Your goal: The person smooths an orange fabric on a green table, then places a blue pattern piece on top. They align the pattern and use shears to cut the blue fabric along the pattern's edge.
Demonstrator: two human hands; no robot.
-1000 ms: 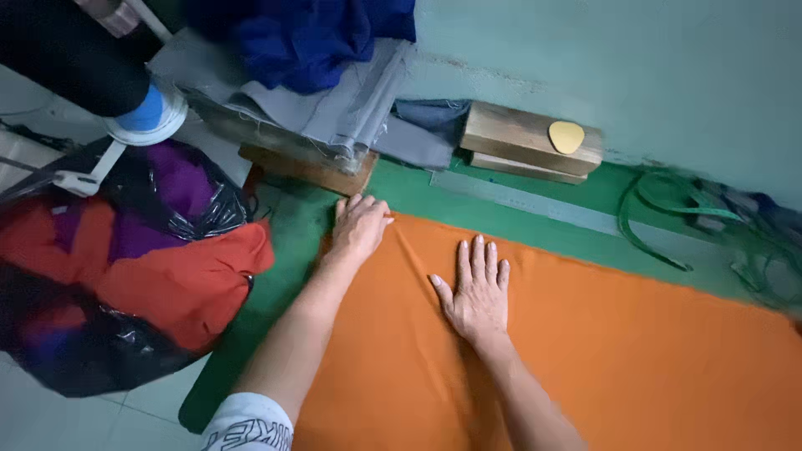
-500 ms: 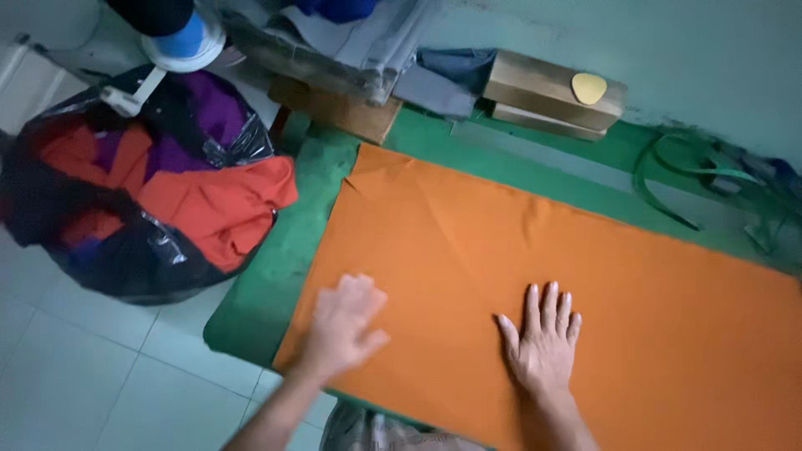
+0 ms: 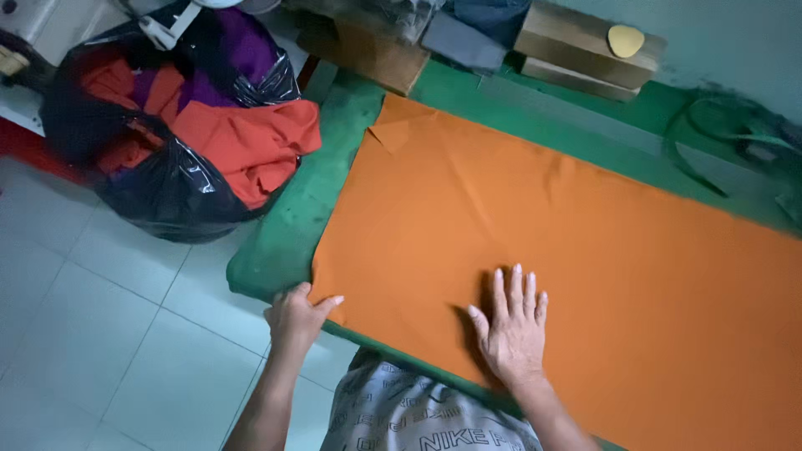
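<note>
Left hand (image 3: 298, 317) gripping orange cloth (image 3: 576, 259) corner – right hand (image 3: 512, 327) flat

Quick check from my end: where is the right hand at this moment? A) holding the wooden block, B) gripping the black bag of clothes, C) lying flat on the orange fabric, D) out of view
C: the right hand lies palm down, fingers spread, on the orange fabric, near its front edge.
</note>
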